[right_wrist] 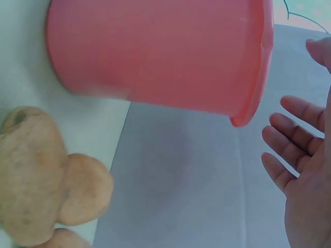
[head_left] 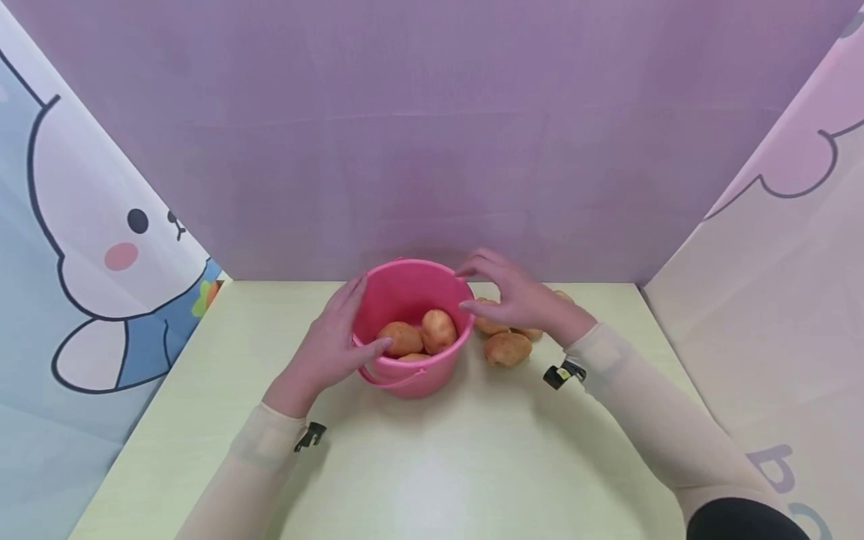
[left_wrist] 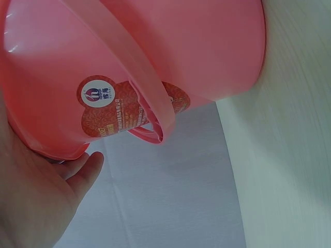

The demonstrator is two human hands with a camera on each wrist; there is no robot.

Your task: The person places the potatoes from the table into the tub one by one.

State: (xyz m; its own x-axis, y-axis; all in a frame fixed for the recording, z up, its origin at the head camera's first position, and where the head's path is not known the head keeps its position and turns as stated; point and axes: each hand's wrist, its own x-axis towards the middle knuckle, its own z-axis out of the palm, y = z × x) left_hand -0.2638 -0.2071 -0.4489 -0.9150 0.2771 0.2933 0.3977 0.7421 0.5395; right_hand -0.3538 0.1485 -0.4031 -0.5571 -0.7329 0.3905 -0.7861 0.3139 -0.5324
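Observation:
A pink bucket point(head_left: 418, 382) stands upright on the table with potatoes inside, two plainly visible point(head_left: 439, 330) and part of a third at the bottom. My left hand point(head_left: 324, 341) lies along the bucket's left rim, fingers fairly straight outside and thumb reaching over the front edge. In the left wrist view, fingertips point(left_wrist: 88, 173) show right at the rim. My right hand point(head_left: 516, 300) hovers beside the right rim with fingers spread; the right wrist view shows a gap between those fingers and the bucket. Neither hand carries a potato.
Several loose potatoes point(head_left: 508, 349) lie right of the bucket, partly beneath my right hand. The bucket's handle point(head_left: 394, 381) hangs down in front. Behind the pale table point(head_left: 432, 465) rises a purple cloth backdrop point(head_left: 432, 150), with printed cartoon panels on both sides.

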